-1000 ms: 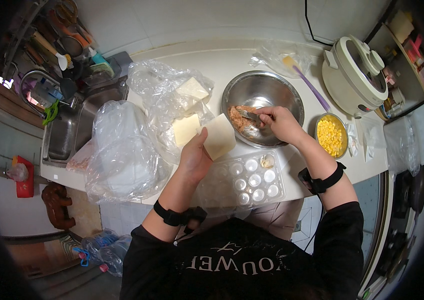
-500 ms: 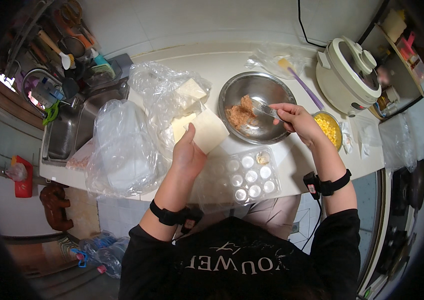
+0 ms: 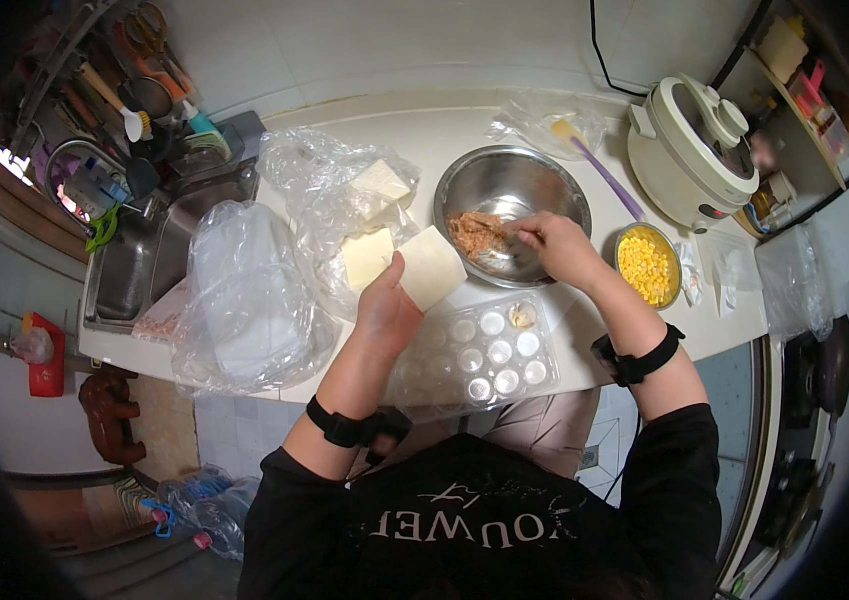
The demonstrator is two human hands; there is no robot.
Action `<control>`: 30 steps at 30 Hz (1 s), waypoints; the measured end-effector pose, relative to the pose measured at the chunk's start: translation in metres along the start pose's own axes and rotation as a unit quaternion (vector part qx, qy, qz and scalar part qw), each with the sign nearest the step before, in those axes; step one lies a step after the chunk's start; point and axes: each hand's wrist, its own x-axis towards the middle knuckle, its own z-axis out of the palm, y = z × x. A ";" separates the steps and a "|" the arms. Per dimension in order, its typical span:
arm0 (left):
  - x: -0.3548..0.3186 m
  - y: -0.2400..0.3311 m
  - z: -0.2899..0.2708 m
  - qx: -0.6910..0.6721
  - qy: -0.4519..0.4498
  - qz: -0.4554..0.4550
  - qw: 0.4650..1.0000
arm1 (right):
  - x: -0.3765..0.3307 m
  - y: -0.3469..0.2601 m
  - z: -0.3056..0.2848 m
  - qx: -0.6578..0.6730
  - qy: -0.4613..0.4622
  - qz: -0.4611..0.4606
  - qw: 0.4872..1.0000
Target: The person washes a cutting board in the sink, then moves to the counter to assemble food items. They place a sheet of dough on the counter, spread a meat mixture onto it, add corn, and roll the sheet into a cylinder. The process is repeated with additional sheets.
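My left hand is closed on a square wonton wrapper, its thumb lying on top. Just behind it, more yellowish wrappers lie on clear plastic. My right hand reaches over the steel mixing bowl, closed on a small metal utensil whose far end meets the minced filling. That utensil is mostly hidden by the fingers. In front of the bowl sits a clear plastic tray with round hollows. One small pale wonton rests in its far right corner.
A bowl of corn kernels stands right of the mixing bowl. Behind it are a purple-handled spatula and a cream cooker. On the left are a bagged white container, a wrapper stack in plastic and the sink.
My right hand has lowered and moved left into the bowl, bringing the utensil down into the filling. My left hand has shifted slightly, still holding the wrapper.
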 end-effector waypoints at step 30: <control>-0.013 0.004 0.015 -0.054 -0.050 0.063 0.995 | -0.047 -0.027 -0.026 0.318 -0.003 0.077 0.945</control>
